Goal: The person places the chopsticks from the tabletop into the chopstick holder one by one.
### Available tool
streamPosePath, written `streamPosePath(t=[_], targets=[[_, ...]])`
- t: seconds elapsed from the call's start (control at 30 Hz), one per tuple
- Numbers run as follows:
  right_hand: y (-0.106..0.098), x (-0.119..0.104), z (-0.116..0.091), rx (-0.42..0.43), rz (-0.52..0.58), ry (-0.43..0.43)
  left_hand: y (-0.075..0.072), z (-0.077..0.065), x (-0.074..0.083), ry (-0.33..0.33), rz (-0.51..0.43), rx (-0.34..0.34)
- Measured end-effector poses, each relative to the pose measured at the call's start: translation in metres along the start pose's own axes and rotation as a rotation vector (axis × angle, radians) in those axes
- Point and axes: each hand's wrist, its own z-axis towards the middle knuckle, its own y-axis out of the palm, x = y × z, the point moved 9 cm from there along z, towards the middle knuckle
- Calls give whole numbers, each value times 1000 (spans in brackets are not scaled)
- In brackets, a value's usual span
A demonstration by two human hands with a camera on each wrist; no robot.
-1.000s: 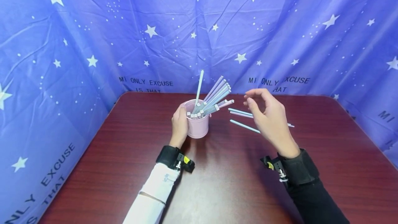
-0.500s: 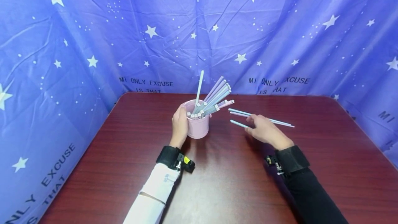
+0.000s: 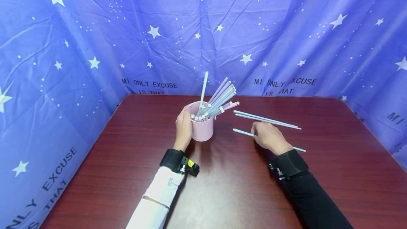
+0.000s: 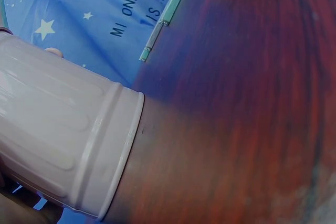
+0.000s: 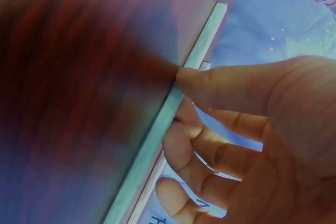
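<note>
A pink bucket [image 3: 202,132] stands in the middle of the table, with several thin pastel sticks [image 3: 222,93] leaning out of it, most towards the right. My left hand [image 3: 183,128] grips the bucket's left side, and its fingers curl behind the wall in the left wrist view. To the right, my right hand [image 3: 271,138] pinches a pale blue-green stick [image 3: 243,132] low over the table. The right wrist view shows thumb and fingers on this square-edged stick [image 5: 149,140], the other fingers curled beneath. Its middle is hidden by the hand in the head view.
Just beyond the right hand, a blue stick [image 3: 268,119] and a pink stick [image 3: 248,117] lie side by side on the dark red wooden table [image 3: 222,186]. A blue curtain [image 3: 178,45] with white stars hangs right behind the table's back edge.
My right hand has come down from above the sticks to the nearest one and taken hold of it. That stick has shifted slightly towards me. The left hand and bucket have stayed put.
</note>
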Motion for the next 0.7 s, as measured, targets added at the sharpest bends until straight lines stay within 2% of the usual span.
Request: streamPosePath(t=[0.1, 0.17, 0.3, 0.43, 0.57, 0.7], targets=[[9, 19, 8, 24, -28, 37, 0, 0, 0, 0, 0, 0], [2, 18, 7, 51, -13, 50, 0, 0, 0, -1, 3, 2], [-40, -11, -9, 160, 90, 20, -1, 0, 0, 0, 5, 6], [-79, -38, -23, 318, 171, -45, -1, 0, 0, -3, 3, 6], [-105, -45, -32, 453, 248, -67, -1, 0, -1, -7, 2, 6], [-127, -44, -43, 570, 336, -28, -1, 0, 0, -7, 6, 6]])
